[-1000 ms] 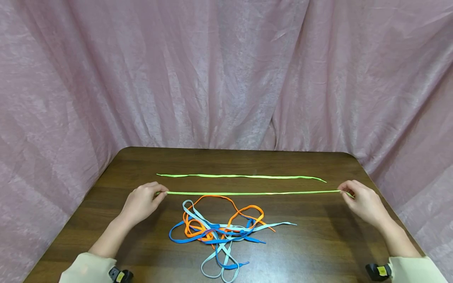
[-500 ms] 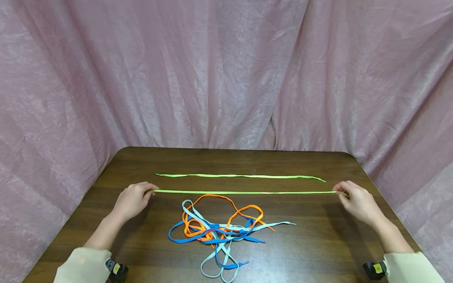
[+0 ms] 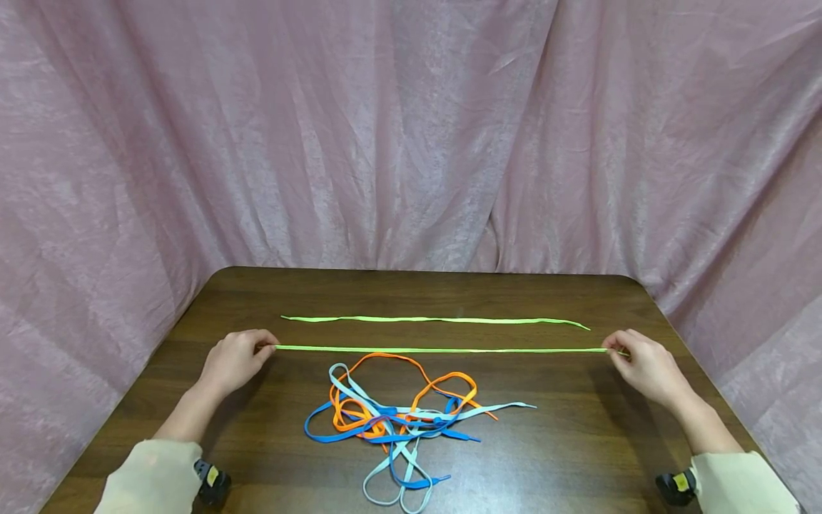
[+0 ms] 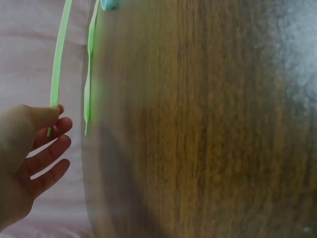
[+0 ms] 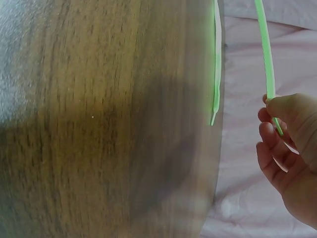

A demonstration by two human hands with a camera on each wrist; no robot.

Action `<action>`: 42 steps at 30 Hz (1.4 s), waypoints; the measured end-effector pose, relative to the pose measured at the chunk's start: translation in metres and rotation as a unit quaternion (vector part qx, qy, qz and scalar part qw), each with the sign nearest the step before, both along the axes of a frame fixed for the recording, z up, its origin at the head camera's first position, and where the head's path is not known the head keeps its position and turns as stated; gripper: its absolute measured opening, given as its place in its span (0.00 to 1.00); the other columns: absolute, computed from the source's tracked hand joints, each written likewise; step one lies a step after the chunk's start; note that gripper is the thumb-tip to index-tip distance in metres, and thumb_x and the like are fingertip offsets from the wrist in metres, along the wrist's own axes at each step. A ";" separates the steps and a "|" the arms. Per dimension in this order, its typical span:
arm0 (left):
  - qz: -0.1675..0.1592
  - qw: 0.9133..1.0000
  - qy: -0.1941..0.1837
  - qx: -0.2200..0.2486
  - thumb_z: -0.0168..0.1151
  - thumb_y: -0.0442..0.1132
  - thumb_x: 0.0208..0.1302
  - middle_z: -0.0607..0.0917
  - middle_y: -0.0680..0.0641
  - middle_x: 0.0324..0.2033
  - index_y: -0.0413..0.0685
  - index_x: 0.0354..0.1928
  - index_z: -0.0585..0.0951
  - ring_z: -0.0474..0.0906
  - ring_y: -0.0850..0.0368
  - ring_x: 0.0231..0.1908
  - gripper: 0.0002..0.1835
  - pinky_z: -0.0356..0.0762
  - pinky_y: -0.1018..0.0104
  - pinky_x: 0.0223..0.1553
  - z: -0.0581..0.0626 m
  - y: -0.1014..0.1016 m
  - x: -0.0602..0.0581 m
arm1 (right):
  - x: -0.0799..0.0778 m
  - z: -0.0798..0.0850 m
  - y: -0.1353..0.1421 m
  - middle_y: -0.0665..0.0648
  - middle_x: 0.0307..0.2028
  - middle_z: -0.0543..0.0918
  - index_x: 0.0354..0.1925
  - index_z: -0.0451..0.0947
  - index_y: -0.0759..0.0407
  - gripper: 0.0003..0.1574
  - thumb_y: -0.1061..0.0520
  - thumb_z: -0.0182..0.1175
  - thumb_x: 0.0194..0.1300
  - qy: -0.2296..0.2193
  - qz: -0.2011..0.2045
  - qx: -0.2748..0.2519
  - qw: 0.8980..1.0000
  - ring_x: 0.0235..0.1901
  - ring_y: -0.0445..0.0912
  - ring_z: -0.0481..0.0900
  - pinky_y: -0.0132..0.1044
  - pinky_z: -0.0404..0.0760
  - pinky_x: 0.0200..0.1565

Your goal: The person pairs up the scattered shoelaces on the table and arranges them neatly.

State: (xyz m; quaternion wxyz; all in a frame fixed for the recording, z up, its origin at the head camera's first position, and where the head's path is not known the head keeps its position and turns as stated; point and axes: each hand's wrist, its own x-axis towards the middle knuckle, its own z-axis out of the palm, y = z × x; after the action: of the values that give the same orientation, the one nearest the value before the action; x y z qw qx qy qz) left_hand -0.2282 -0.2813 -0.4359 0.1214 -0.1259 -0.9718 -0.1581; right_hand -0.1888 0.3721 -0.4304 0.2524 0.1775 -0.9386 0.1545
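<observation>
A bright green flat shoelace (image 3: pixel 439 350) stretches straight and taut between both hands. My left hand (image 3: pixel 232 363) pinches it near one end with thumb and index finger, and the short tip (image 4: pixel 49 132) hangs below the grip in the left wrist view. At the opposite end my right hand (image 3: pixel 650 368) pinches it the same way, its tip (image 5: pixel 278 127) poking out under the thumb. Beyond it, a second green shoelace (image 3: pixel 437 320) lies extended across the table, roughly parallel, its right end bent slightly toward me.
Nearer to me on the brown wooden table (image 3: pixel 546 471) sits a tangle of shoelaces: an orange one (image 3: pixel 473 389), a blue one (image 3: pixel 321 437) and a light blue one (image 3: pixel 507 406). A pink curtain (image 3: pixel 385 143) hangs behind the table.
My left hand has moved left along with the lace, and more of the lace shows between the hands. My right hand has shifted slightly left. The lying laces look unchanged.
</observation>
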 end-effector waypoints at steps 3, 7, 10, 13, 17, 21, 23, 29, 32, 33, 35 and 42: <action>0.000 1.000 -0.006 0.000 0.62 0.38 0.56 0.84 0.50 0.27 0.54 0.31 0.83 0.72 0.59 0.20 0.03 0.64 0.63 0.17 0.001 -0.001 -0.003 | -0.003 -0.001 0.001 0.44 0.23 0.74 0.27 0.76 0.53 0.14 0.70 0.63 0.43 0.004 0.006 0.006 1.000 0.22 0.32 0.67 0.33 0.68 0.21; 0.004 1.000 -0.008 -0.005 0.62 0.38 0.57 0.84 0.50 0.26 0.52 0.31 0.83 0.68 0.60 0.18 0.02 0.62 0.65 0.16 0.005 -0.001 -0.009 | -0.009 0.000 0.001 0.49 0.24 0.77 0.27 0.76 0.55 0.14 0.71 0.63 0.42 0.019 0.025 0.021 0.999 0.24 0.42 0.75 0.37 0.72 0.23; 0.009 1.000 -0.014 -0.010 0.60 0.39 0.58 0.84 0.47 0.28 0.52 0.32 0.83 0.69 0.58 0.18 0.03 0.62 0.64 0.15 0.010 -0.001 -0.014 | -0.015 0.003 0.000 0.51 0.24 0.78 0.27 0.76 0.56 0.14 0.72 0.63 0.42 0.023 0.035 0.030 0.999 0.25 0.47 0.78 0.40 0.74 0.24; 0.013 1.000 -0.019 -0.014 0.60 0.39 0.59 0.85 0.45 0.30 0.51 0.33 0.83 0.71 0.57 0.19 0.04 0.63 0.64 0.15 0.015 -0.001 -0.019 | -0.020 0.006 -0.001 0.51 0.24 0.78 0.27 0.76 0.56 0.14 0.72 0.63 0.43 0.021 0.033 0.036 0.999 0.26 0.48 0.78 0.42 0.74 0.25; 0.018 0.999 -0.020 -0.018 0.59 0.39 0.59 0.85 0.45 0.30 0.50 0.33 0.83 0.72 0.55 0.20 0.05 0.65 0.61 0.16 0.019 0.000 -0.026 | -0.027 0.009 -0.001 0.51 0.23 0.77 0.26 0.76 0.57 0.13 0.71 0.64 0.42 0.023 0.028 0.043 0.998 0.25 0.48 0.76 0.43 0.74 0.26; 0.027 0.999 -0.024 -0.022 0.59 0.39 0.58 0.85 0.45 0.30 0.50 0.32 0.83 0.74 0.53 0.21 0.05 0.66 0.59 0.17 0.022 0.001 -0.034 | -0.035 0.010 -0.001 0.52 0.23 0.76 0.25 0.76 0.58 0.12 0.71 0.64 0.41 0.024 0.027 0.049 0.998 0.25 0.48 0.75 0.44 0.73 0.28; 0.032 0.999 -0.029 -0.022 0.59 0.39 0.58 0.85 0.45 0.30 0.50 0.33 0.83 0.74 0.53 0.22 0.05 0.67 0.59 0.18 0.023 0.003 -0.038 | -0.039 0.011 0.000 0.52 0.23 0.76 0.25 0.76 0.58 0.12 0.71 0.64 0.41 0.023 0.025 0.051 0.998 0.25 0.49 0.75 0.45 0.72 0.28; 0.048 0.998 -0.034 -0.022 0.58 0.40 0.58 0.85 0.44 0.31 0.52 0.32 0.83 0.76 0.51 0.23 0.05 0.68 0.56 0.19 0.023 0.007 -0.047 | -0.048 0.014 0.000 0.52 0.23 0.75 0.25 0.76 0.59 0.10 0.70 0.63 0.43 0.003 0.015 0.045 0.999 0.24 0.49 0.74 0.45 0.72 0.28; 0.055 0.998 -0.035 -0.020 0.58 0.40 0.58 0.85 0.44 0.31 0.52 0.32 0.83 0.78 0.48 0.25 0.06 0.70 0.53 0.20 0.022 0.007 -0.051 | -0.051 0.015 0.000 0.52 0.24 0.75 0.26 0.77 0.59 0.08 0.69 0.62 0.46 -0.021 0.001 0.043 0.999 0.25 0.48 0.75 0.44 0.72 0.28; 0.058 0.997 -0.037 -0.020 0.57 0.41 0.58 0.85 0.44 0.32 0.52 0.32 0.83 0.78 0.47 0.26 0.06 0.70 0.52 0.21 0.022 0.007 -0.052 | -0.053 0.015 0.000 0.52 0.24 0.75 0.26 0.77 0.58 0.07 0.68 0.62 0.46 -0.030 -0.004 0.042 0.999 0.25 0.48 0.75 0.44 0.72 0.27; 0.062 0.997 -0.042 -0.020 0.57 0.41 0.59 0.85 0.44 0.33 0.52 0.33 0.83 0.79 0.45 0.28 0.07 0.71 0.52 0.22 0.021 0.008 -0.054 | -0.056 0.014 0.001 0.53 0.25 0.75 0.27 0.77 0.58 0.06 0.67 0.62 0.48 -0.050 -0.012 0.042 0.998 0.25 0.48 0.75 0.44 0.71 0.27; 0.073 0.996 -0.055 -0.019 0.56 0.42 0.59 0.84 0.42 0.34 0.52 0.33 0.83 0.79 0.41 0.30 0.07 0.71 0.51 0.22 0.016 0.008 -0.062 | -0.066 0.012 0.002 0.52 0.25 0.75 0.27 0.76 0.59 0.04 0.66 0.59 0.51 -0.088 -0.028 0.046 0.995 0.26 0.47 0.74 0.44 0.71 0.29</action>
State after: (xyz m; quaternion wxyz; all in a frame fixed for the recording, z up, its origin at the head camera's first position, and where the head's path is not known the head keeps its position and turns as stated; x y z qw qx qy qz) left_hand -0.2898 -0.2728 -0.4197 0.0763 -0.0481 -0.9865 -0.1369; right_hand -0.2548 0.3746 -0.4189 0.1645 0.1478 -0.9679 0.1195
